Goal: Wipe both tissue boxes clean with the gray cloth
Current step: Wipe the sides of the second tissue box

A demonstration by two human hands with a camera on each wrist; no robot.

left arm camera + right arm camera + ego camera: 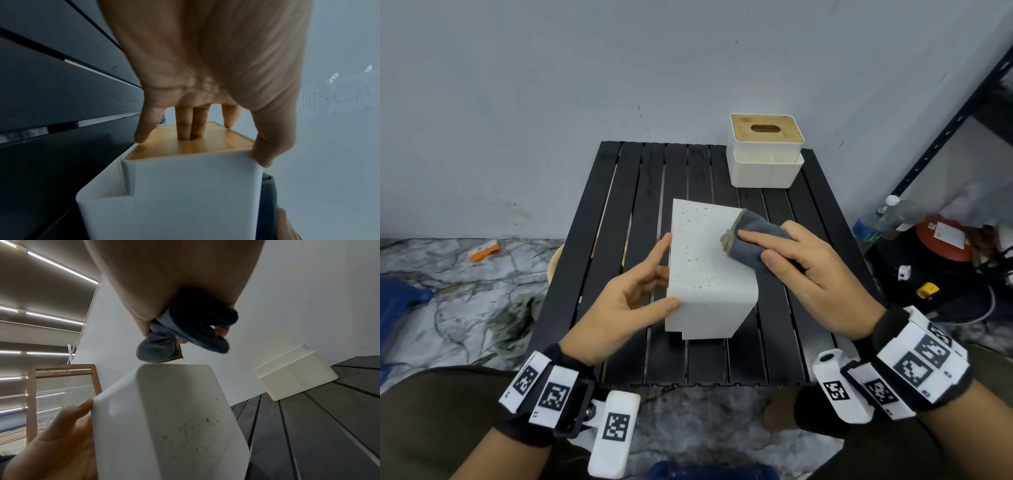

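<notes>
A white tissue box (709, 274) lies tipped on the black slatted table (640, 192), its brown-speckled face turned up. My left hand (659, 274) grips it from the left, thumb on the near top edge and fingers against its wooden lid (205, 144). My right hand (760, 246) holds the bunched gray cloth (753, 222) and presses it on the far right part of the speckled face (185, 426). The second tissue box (763, 168), white with a wooden slotted lid, stands upright at the table's far right corner.
A black metal rack (945, 137) stands to the right, with a water bottle (876, 219), a red-lidded pot (941, 240) and small clutter on the floor beside it. An orange packet (484, 250) lies on the marble floor at left. A grey wall backs the table.
</notes>
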